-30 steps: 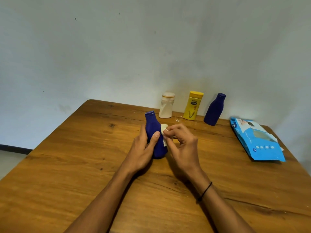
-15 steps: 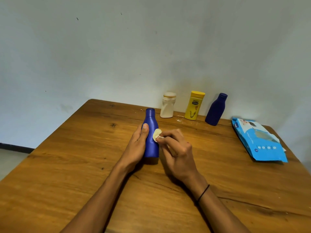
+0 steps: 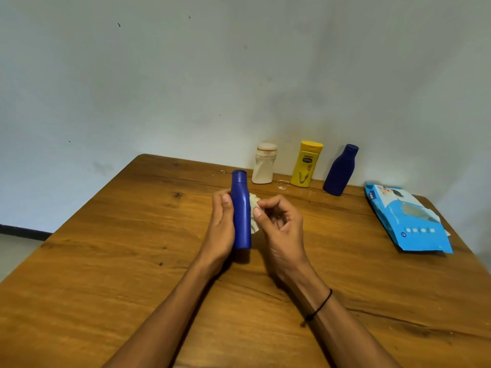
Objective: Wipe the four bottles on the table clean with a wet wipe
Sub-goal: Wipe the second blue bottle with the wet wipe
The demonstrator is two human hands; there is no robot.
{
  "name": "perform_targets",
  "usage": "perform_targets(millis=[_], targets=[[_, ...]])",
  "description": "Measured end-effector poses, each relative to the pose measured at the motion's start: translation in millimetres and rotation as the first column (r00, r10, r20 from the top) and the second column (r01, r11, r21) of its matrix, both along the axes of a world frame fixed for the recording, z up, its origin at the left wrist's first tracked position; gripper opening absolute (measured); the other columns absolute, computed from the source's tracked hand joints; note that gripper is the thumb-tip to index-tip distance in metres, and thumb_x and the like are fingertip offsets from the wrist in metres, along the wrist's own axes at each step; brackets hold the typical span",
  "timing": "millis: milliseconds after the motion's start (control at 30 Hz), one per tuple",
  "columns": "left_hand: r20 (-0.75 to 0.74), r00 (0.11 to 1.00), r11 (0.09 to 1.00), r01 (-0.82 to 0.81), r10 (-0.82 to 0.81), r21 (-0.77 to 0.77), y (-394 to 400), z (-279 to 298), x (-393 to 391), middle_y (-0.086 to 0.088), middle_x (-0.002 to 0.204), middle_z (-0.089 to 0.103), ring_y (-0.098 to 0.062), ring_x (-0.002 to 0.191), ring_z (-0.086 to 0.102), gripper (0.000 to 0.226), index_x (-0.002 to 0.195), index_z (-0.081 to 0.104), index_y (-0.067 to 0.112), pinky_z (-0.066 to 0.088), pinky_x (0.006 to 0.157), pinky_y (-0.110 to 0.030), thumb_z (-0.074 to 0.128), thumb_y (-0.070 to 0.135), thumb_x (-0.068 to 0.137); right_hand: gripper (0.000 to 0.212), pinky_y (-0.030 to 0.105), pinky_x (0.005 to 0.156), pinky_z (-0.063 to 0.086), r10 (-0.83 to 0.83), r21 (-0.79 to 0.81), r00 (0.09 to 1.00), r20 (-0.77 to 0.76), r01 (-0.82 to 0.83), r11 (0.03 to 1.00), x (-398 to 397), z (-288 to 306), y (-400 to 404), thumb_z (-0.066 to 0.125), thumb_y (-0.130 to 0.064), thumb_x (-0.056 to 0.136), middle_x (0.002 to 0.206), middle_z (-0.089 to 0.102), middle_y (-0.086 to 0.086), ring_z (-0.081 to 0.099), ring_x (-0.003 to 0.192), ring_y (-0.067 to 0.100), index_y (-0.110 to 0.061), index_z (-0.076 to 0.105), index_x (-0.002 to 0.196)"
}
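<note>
At the table's middle, the left hand [image 3: 221, 229] is gripping the upright blue bottle [image 3: 241, 211] while the right hand [image 3: 281, 224] is pinching the wet wipe [image 3: 253, 208] against its side. This looks like the first bottle; next, I judge, it needs turning. Beyond, three bottles [image 3: 305, 166] are waiting by the wall.

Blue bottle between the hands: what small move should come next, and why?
Probably draw the wet wipe down the blue bottle: the left hand grips it upright, and the right hand pinches the wipe against its upper right side, with the lower body bare.
</note>
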State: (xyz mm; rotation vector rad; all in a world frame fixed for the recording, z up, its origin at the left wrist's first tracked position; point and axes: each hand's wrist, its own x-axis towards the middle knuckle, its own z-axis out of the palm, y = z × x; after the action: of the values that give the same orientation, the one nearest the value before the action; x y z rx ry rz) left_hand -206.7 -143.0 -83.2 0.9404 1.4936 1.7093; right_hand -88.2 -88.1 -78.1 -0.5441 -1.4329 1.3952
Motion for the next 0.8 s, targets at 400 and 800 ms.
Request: perform_targets(millis=[400,800], targets=[[-0.34,0.94,0.999,-0.009,-0.002,-0.031,-0.8,-0.2,-5.3,0.003,0.1,0.075,-0.008,0.09,0.074,0.048,0.119,0.068,0.024,0.063,0.08,-0.035,0.051,0.063,0.095,0.011,0.046,0.082,0.058,-0.166,0.338,0.967,0.193,0.093,0.937,0.0,-5.5,-6.1,0.069,-0.001,0.093,0.102,0.063,0.003,0.065,0.099,0.024,-0.011,0.069,0.098],[0.065,0.991,0.992,0.116,-0.113,-0.048,-0.9,2.0,0.6,-0.006,0.102,0.076,-0.017,0.087,0.073,0.046,0.125,0.063,0.024,0.059,0.078,-0.033,0.038,0.056,0.103,0.01,0.05,0.088,0.058,-0.132,0.319,0.972,0.196,0.064,0.946,12.9,10.7,12.9,0.069,-0.005,0.096,0.106,0.066,-0.003,0.065,0.106,0.025,-0.014,0.07,0.101]])
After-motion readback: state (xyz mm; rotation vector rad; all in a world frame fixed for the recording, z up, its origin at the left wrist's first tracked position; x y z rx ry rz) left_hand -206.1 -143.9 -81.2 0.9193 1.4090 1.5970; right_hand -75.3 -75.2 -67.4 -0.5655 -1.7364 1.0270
